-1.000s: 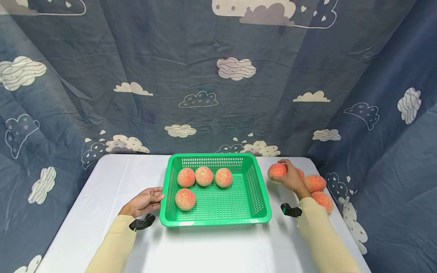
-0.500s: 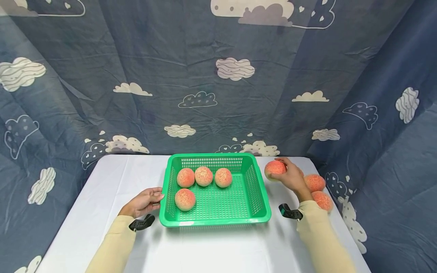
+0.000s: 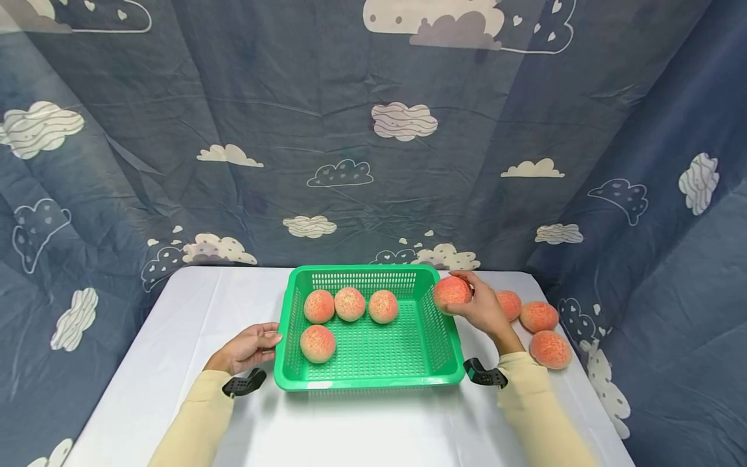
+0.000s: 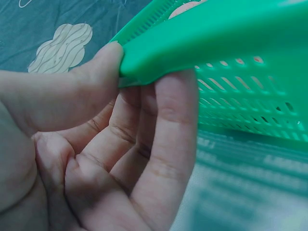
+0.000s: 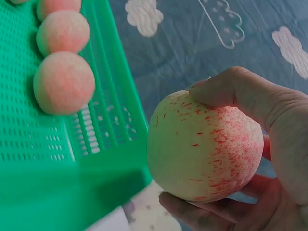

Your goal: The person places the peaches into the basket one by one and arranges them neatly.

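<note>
My right hand [image 3: 486, 310] grips a peach [image 3: 450, 294], red-speckled on one side and pale yellow-green on the other. In the right wrist view the thumb lies across the top of this peach [image 5: 197, 154] and fingers curl beneath it. In the head view it overlaps the right rim of a green plastic basket [image 3: 373, 383]. At the basket's left side, my left hand [image 3: 248, 347] pinches the rim. The left wrist view has the thumb [image 4: 103, 65] against the rim and fingers tucked under it. Several peaches [image 3: 318, 344] lie in the basket's left and middle part.
On the white table [image 3: 350, 434], three peaches sit to the right: one at the back [image 3: 509, 304], a middle peach [image 3: 539, 317] and a front peach [image 3: 550, 350]. A dark blue cloud-patterned cloth [image 3: 344, 201] hangs behind the table and at its sides.
My right hand has carried the peach left from beside the loose peaches to the basket's right rim, uncovering the back peach. My left hand has stayed at the basket.
</note>
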`<action>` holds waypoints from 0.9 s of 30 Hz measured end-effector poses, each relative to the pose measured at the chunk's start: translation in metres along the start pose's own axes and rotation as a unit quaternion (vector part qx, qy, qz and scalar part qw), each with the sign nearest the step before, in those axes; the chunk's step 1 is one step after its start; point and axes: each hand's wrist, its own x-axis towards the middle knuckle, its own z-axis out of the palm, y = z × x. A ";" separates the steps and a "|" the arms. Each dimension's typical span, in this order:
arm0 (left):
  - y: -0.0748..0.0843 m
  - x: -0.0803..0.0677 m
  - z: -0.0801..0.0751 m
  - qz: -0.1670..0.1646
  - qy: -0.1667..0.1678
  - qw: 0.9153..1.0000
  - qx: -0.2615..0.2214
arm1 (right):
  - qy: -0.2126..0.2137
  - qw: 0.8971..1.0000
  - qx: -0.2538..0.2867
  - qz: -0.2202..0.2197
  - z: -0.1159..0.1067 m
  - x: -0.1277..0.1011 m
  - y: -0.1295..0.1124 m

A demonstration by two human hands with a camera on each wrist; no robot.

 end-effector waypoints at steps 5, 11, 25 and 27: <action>0.001 0.001 0.001 0.001 0.000 1.000 -0.001 | -0.007 0.999 0.008 -0.030 0.017 0.001 -0.006; 0.000 0.001 0.000 -0.002 -0.001 1.000 -0.006 | -0.031 0.999 0.018 -0.004 0.039 0.004 -0.014; 0.000 0.001 0.000 0.003 0.000 1.000 -0.004 | -0.062 0.997 0.028 -0.042 0.087 0.006 -0.039; -0.001 0.000 0.000 0.004 0.000 1.000 -0.004 | -0.066 0.996 0.025 -0.046 0.094 0.004 -0.044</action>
